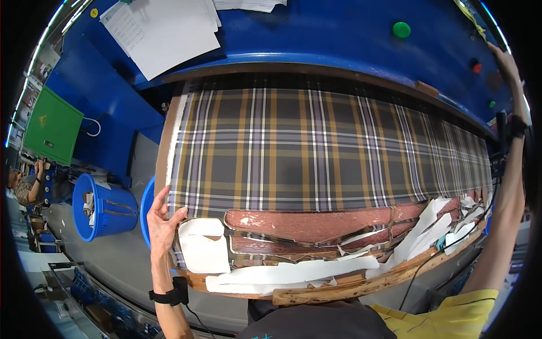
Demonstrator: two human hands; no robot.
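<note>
A plaid fabric (288, 147) in dark grey, ochre, purple and white lies spread under the blue machine (339, 39). My left hand (162, 223) rests at its near left corner, thumb and fingers apart, nothing gripped. Beside that hand is a white cut piece (203, 248). My right hand (506, 63) reaches up to the machine's far right side, fingers stretched out near a yellow strip (470, 17); what they touch is hard to make out. Along the near side run worn reddish strips (305, 225) with plaid offcuts between them.
White scraps (299, 271) lie along the wooden front edge (339, 292). Papers (169, 39) rest on the machine, which has a green button (401, 29) and a red button (477, 68). A blue bin (104, 206) stands left, below a green cabinet (53, 124). Another person (28, 189) is far left.
</note>
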